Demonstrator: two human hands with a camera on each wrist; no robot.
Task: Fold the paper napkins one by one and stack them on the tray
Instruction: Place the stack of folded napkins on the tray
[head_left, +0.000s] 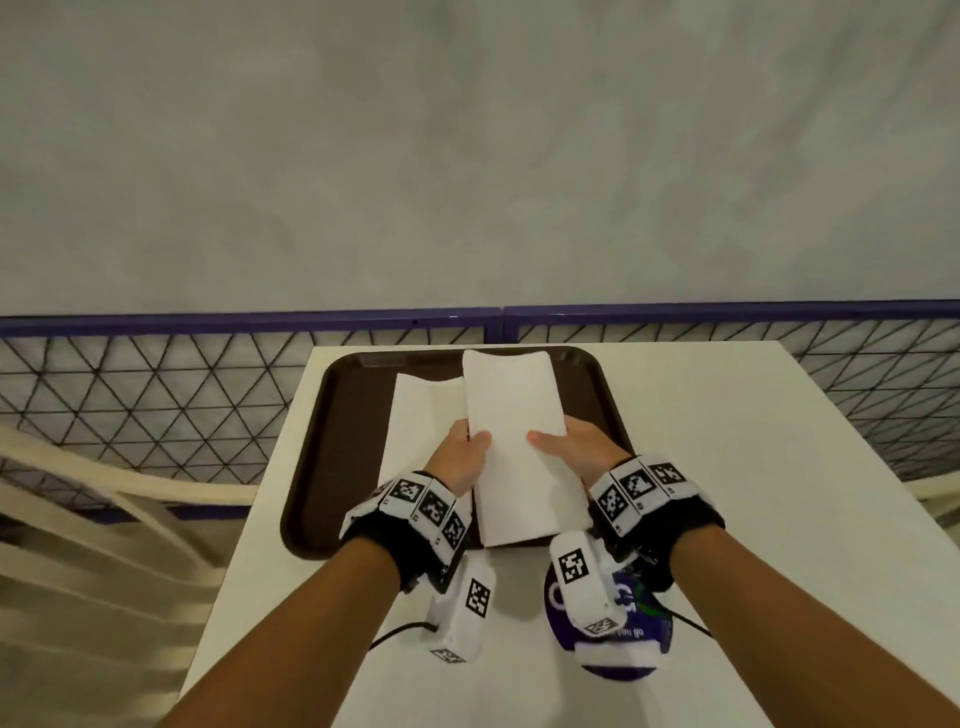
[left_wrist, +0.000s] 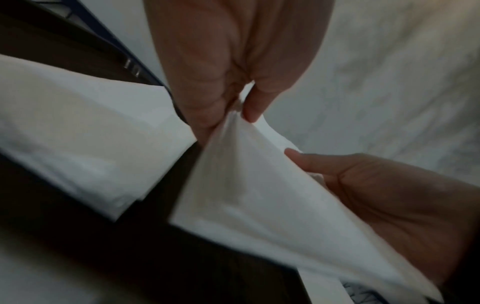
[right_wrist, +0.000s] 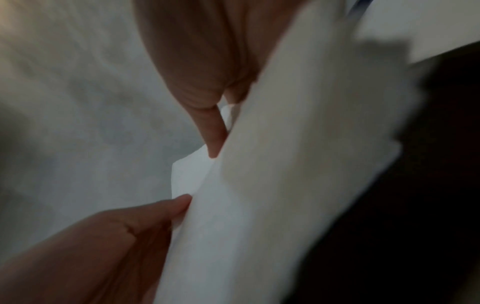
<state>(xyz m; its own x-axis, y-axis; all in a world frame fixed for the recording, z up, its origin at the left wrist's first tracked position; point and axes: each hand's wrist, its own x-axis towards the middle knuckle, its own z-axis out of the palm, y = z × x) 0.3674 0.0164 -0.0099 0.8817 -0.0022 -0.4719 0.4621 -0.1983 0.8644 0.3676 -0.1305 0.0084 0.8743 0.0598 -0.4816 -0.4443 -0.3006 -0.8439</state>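
A white paper napkin (head_left: 511, 415) hangs lifted over the dark brown tray (head_left: 332, 415), with its far half raised and its near half draped down. My left hand (head_left: 465, 449) pinches its left edge, thumb on top. My right hand (head_left: 569, 449) pinches the right edge the same way. In the left wrist view the fingers (left_wrist: 207, 98) squeeze the napkin (left_wrist: 246, 185) at a corner. The right wrist view shows thumb and finger (right_wrist: 213, 131) clamped on the napkin (right_wrist: 285, 164). A flat white napkin (head_left: 421, 415) lies on the tray to the left.
The tray sits at the far end of a white table (head_left: 727, 467). A purple packet (head_left: 613, 623) lies on the table under my right wrist. A purple-railed mesh fence (head_left: 156, 384) runs behind the table, and a cream chair (head_left: 104, 493) stands at left.
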